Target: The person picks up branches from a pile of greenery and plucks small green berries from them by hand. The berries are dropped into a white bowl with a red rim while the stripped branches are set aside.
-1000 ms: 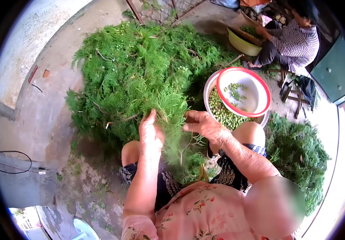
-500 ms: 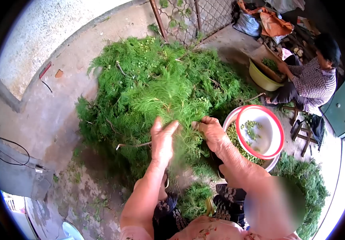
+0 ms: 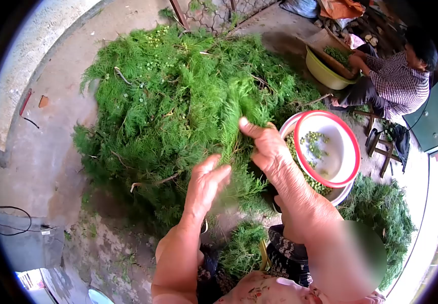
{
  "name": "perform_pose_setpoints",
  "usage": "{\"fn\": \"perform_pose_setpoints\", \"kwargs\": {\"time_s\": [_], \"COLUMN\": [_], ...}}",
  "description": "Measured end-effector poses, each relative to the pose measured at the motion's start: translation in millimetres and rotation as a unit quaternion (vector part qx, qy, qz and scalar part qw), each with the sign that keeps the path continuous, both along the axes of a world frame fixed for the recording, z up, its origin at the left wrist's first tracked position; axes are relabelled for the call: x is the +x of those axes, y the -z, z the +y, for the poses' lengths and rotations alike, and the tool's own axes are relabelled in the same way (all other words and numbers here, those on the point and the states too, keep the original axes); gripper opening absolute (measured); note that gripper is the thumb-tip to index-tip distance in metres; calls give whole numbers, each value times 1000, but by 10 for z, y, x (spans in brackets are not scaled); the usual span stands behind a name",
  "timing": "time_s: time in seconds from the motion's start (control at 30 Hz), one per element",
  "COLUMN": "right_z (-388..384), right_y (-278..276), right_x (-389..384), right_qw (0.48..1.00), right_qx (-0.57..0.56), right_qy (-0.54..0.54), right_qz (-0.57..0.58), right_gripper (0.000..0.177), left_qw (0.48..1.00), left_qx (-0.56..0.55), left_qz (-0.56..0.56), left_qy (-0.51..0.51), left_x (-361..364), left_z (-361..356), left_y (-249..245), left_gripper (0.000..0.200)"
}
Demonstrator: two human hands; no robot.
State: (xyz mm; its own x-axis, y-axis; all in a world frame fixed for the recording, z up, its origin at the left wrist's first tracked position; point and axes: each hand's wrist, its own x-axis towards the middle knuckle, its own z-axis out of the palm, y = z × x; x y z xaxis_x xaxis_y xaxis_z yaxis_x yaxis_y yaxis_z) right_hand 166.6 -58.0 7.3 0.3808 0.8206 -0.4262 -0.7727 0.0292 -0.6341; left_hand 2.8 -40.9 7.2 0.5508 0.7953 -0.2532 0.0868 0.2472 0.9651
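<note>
1. Concrete floor; heap of green branches ahead of the fingers, loosely tangled
2. Feathery sprig just beyond the fingertips
3. Left hand: fingers parted, blurred; cannot tell if gripping
4. Right hand: fingers partly curled beside sprig; grip unclear
5. Risk: snagged twigs could drag neighbouring branches along
6. Red-rimmed bowl, right of fingers, tilted over basin; forearm knock could spill its green pieces
</note>
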Motion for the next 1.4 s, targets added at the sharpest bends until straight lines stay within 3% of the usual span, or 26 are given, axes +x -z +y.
{"fn": "perform_pose_setpoints", "kwargs": {"time_s": [0.03, 0.07, 0.1, 0.2, 0.23, 0.27, 0.3, 0.37, 0.43, 0.47, 0.53, 0.6, 0.63, 0.7, 0.77, 0.87, 0.97, 1.0, 1.03, 1.1, 1.13, 1.17, 1.27, 1.3, 1.37, 1.4], "right_z": [-29, -89, -55, -70, -114, -156, -184, -257, -275, -287, -335, -339, -284, -277, -254, -253, -264, -204, -195, -182, -197, -212, -308, -305, -290, -305], "right_y": [-123, -281, -76, 96, 119, 142, 58, -38, -46, -65, -286, -455, -254, -256, -139, -142, -274, -29, -21, -48, -95, -160, -303, -237, -66, -51], "right_x": [45, 83, 240, 422, 488, 533, 527, 479, 361, 304, 87, 86, 111, 157, 173, 219, 138, 234, 252, 293, 277, 248, 16, -29, -146, -148], "right_qw": [998, 999, 998, 990, 993, 992, 990, 991, 938, 926, 929, 963, 984, 987, 993, 996, 983, 990, 980, 906, 769, 653, 713, 660, 586, 607], "right_qx": [55, 17, -1, 70, 50, 66, 84, 18, 14, 16, -58, -25, 19, -38, -9, -22, -36, -55, 24, 7, -38, -27, 42, 20, -31, -23], "right_qy": [11, 42, 46, 98, 104, 109, 115, -11, -135, -195, -150, -143, -96, -59, -33, -49, 3, 0, 10, 117, 194, 267, 112, 39, 36, 8], "right_qz": [21, 0, -36, 67, -21, -5, 10, -129, -319, -324, -332, -229, -147, -142, -111, -68, -178, -130, -197, -407, -607, -708, -691, -750, -809, -794], "right_gripper": [40, 38, 34, 32, 33, 35, 38, 56, 76, 85, 73, 47, 43, 42, 40, 43, 50, 56, 56, 49, 40, 30, 17, 26, 25, 24], "left_qw": [1000, 999, 998, 990, 987, 972, 973, 976, 988, 992, 995, 995, 993, 994, 994, 997, 996, 993, 994, 996, 995, 994, 989, 986, 988, 989], "left_qx": [-17, -34, -51, -119, -131, -201, -187, -160, -135, -115, -68, -65, -79, -88, -102, -67, -87, -90, -83, -68, -59, -50, -45, -47, -38, -34], "left_qz": [-2, -4, -5, -71, -90, -89, -92, -99, -48, -51, -32, -71, -84, -57, -45, -34, -36, -72, -65, -51, -59, -67, -85, -89, -99, -104], "left_qy": [9, 18, 28, -13, -30, -87, -96, -109, -63, -21, 71, 40, 39, 6, 18, 15, -9, -8, -18, -40, -53, -65, -113, -130, -108, -97], "left_x": [4, -6, -10, 29, 35, 31, 40, 85, 104, 126, 142, 182, 158, 118, 72, 88, 143, 130, 126, 120, 118, 121, 174, 188, 161, 153], "left_z": [4, 9, 4, -30, -42, -40, -39, -39, -33, -23, 0, 32, 73, 81, 132, 142, 110, 120, 125, 137, 141, 144, 120, 113, 132, 137], "left_y": [13, 27, 38, 65, 84, 136, 163, 180, 73, 50, 94, 150, 157, -18, -52, -79, -92, -61, -63, -71, -64, -49, -86, -100, -49, -26], "left_gripper": [20, 19, 19, 19, 19, 65, 50, 22, 20, 20, 22, 27, 35, 46, 50, 44, 22, 18, 19, 20, 18, 17, 14, 13, 13, 12]}}
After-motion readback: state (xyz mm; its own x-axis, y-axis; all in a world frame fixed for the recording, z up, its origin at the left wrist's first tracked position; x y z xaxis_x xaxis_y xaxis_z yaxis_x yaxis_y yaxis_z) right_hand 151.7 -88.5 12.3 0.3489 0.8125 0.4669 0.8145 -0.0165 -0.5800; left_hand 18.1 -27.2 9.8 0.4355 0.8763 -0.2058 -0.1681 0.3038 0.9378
